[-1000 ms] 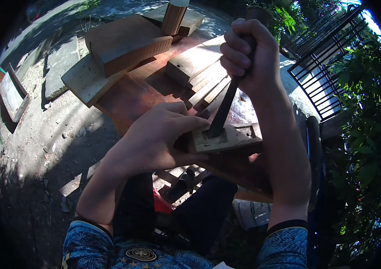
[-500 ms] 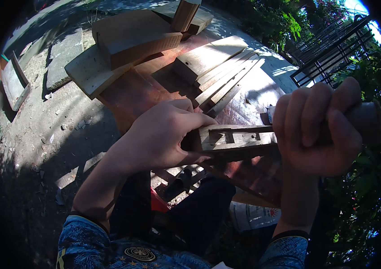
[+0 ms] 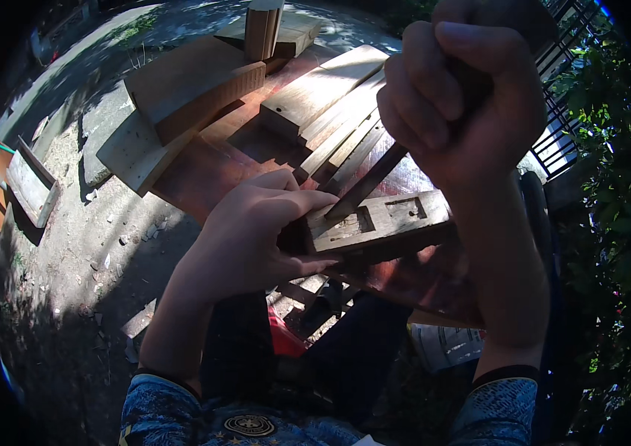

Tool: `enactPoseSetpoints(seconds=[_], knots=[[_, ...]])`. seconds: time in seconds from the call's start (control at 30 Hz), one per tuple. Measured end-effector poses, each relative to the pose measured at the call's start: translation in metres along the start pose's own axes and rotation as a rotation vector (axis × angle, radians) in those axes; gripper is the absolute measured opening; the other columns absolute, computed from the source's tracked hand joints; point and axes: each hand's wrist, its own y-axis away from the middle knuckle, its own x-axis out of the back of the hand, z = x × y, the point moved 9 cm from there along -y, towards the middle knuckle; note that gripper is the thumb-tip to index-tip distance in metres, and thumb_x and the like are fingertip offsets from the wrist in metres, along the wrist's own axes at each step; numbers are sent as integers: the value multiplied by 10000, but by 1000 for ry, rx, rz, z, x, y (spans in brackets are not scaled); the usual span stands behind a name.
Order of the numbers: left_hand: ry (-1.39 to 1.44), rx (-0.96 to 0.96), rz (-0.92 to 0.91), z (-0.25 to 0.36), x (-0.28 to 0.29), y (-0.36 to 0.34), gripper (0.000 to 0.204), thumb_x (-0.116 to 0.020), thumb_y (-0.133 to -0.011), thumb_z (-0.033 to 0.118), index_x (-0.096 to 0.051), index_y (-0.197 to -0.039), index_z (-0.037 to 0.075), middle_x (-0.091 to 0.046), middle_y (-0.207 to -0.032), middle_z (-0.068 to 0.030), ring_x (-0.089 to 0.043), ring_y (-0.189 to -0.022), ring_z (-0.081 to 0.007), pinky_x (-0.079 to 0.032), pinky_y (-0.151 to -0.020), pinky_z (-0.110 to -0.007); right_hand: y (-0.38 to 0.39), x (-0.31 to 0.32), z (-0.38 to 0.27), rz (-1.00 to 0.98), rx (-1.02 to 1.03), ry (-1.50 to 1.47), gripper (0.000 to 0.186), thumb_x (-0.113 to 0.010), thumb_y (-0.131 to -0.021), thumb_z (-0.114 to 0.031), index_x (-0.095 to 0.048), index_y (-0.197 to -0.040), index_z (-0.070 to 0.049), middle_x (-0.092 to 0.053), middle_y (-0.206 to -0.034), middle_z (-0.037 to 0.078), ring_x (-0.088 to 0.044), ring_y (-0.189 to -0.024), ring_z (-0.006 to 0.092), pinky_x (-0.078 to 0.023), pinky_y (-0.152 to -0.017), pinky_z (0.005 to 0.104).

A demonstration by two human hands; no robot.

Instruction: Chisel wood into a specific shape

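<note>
Dark chisel [image 3: 367,181] partly behind right fingers [image 3: 418,97]

There are one chisel [image 3: 372,181], one recessed block [image 3: 404,227], two recesses [image 3: 407,210], one tabletop [image 3: 190,178], one fluted post [image 3: 262,33].

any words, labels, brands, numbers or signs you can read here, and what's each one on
No text is clearly readable.
Crest on the blue shirt: any lettering is too small to read.
White printed item beyond the near edge of the tabletop: print too blurred to read.
Chisel, mortised wood block: no writing visible.
</note>
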Motion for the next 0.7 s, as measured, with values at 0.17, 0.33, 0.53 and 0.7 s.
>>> enactPoseSetpoints(seconds=[0.17,0.33,0.53,0.7], knots=[[7,71,-67,0,-1,-1,629,-1001,-677,277,-765,-1195,10,-638,-900,-83,-658,-871,-253,-542,-767,-381,-12,39,42,316,-287,-74,300,-552,-965,-159,-458,-682,-131,-442,-533,22,-413,-376,156,-333,-365,322],[15,91,-91,0,-2,-2,666,-1020,-671,203,-771,-1260,16,-646,-965,-46,-658,-885,-163,-544,-813,-324,-26,52,82,363,-458,-128,298,-563,-970,-182,-434,-703,-154,-426,-555,-24,-396,-409,121,-319,-387,301],[31,97,-85,-2,-2,1,646,-1006,-685,181,-763,-1249,-20,-680,-1003,-89,-680,-891,-189,-552,-830,-334,-27,74,121,447,-583,-154,234,-572,-980,-164,-454,-778,-142,-405,-592,-39,-393,-446,93,-329,-407,283],[62,43,-84,0,-1,-2,638,-997,-667,164,-762,-1226,-33,-699,-977,-119,-683,-866,-218,-540,-799,-346,-27,75,135,383,-538,-129,137,-588,-964,-154,-492,-876,-114,-384,-661,-59,-380,-523,41,-310,-467,225]])
